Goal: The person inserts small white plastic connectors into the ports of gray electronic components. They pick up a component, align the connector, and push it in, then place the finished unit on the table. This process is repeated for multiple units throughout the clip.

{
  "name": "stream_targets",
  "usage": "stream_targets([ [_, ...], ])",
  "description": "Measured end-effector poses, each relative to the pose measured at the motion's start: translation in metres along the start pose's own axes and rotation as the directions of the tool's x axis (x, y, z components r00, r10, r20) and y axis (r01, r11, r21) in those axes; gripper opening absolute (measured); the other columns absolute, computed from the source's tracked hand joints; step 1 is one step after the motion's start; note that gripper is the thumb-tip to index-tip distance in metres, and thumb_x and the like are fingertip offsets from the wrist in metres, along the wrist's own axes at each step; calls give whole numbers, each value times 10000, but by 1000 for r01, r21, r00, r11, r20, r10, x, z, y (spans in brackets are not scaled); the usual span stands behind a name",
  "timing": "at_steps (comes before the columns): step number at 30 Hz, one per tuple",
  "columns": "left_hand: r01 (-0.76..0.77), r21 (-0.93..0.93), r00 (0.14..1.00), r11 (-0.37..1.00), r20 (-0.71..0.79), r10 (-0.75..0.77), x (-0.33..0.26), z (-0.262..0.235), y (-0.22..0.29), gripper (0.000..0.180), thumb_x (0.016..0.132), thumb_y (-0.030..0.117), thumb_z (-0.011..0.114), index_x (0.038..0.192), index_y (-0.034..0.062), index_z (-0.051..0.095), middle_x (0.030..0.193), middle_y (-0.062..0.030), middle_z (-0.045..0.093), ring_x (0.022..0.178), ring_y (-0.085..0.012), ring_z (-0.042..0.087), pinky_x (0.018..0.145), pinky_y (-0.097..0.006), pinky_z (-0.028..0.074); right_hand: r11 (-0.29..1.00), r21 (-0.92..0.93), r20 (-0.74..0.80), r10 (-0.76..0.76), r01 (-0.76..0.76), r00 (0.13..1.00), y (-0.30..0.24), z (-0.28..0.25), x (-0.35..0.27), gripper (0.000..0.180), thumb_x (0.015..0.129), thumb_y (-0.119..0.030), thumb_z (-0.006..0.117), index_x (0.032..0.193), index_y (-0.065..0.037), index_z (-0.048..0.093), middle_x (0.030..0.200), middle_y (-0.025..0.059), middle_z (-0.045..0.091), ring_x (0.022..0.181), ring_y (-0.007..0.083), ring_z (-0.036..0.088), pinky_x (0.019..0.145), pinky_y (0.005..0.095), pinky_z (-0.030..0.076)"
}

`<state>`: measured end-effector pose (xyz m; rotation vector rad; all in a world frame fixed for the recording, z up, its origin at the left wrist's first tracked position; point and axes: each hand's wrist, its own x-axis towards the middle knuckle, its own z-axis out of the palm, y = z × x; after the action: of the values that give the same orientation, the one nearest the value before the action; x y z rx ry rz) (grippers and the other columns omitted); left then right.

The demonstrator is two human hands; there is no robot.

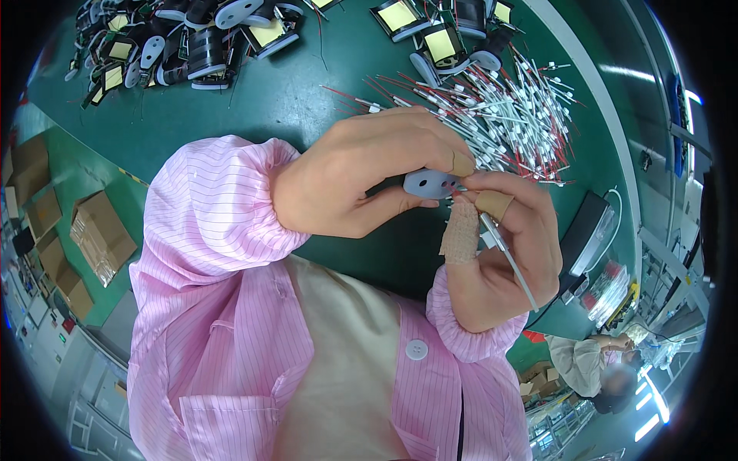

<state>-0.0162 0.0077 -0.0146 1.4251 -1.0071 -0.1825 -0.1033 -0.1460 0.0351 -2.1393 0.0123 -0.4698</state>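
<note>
My left hand (377, 169) is closed in a pinch on a small grey oval end piece (425, 184) with dark holes. Whatever joins it behind the fingers is hidden. Against its right end, the fingertips of my right hand (511, 246) press together. Between those fingers runs a thin white wire lead (510, 263) with a white connector, its tail slanting down across the palm. Tan tape wraps fingers on both hands. Just beyond them lies a large heap of red and white wire leads (492, 115).
Black assemblies (206, 58) with yellow pads and grey oval ends crowd the far left of the green table (292, 100), with more (442, 42) at the far middle. A black box (588, 230) with a white cable stands at right. Cardboard boxes (100, 230) sit on the floor; a co-worker (584, 365) is at lower right.
</note>
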Motion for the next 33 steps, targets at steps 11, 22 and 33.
stream_targets([
  [11, 166, -104, 986, 981, 40, -163, -2, -3, 5, 419, 740, 47, 733, 1128, -42, 603, 1117, -192, 631, 1023, -330, 615, 870, -390, 483, 994, -107, -5, -24, 23, 1000, 0, 6, 1, 198, 682, 86, 717, 860, 25, 658, 922, 127, 625, 759, 190, 600, 664, 265, 472],
  [22, 144, -71, 989, 987, 40, -141, 1, -10, 1, 510, 683, 109, 814, 1127, -15, 597, 1075, -130, 631, 966, -285, 593, 831, -368, 483, 796, 503, 15, 381, -336, 924, -2, -7, 0, 292, 786, 80, 660, 1063, 63, 568, 942, 91, 592, 758, 116, 582, 692, 241, 473],
  [33, 387, -214, 922, 897, 105, -373, 0, -15, 11, 553, 681, 78, 818, 1172, -27, 585, 1051, -120, 630, 922, -256, 601, 777, -326, 495, 906, 178, 102, 370, -383, 923, 5, -11, 3, 211, 765, 130, 628, 961, 52, 642, 803, 85, 622, 673, 128, 569, 636, 231, 453],
])
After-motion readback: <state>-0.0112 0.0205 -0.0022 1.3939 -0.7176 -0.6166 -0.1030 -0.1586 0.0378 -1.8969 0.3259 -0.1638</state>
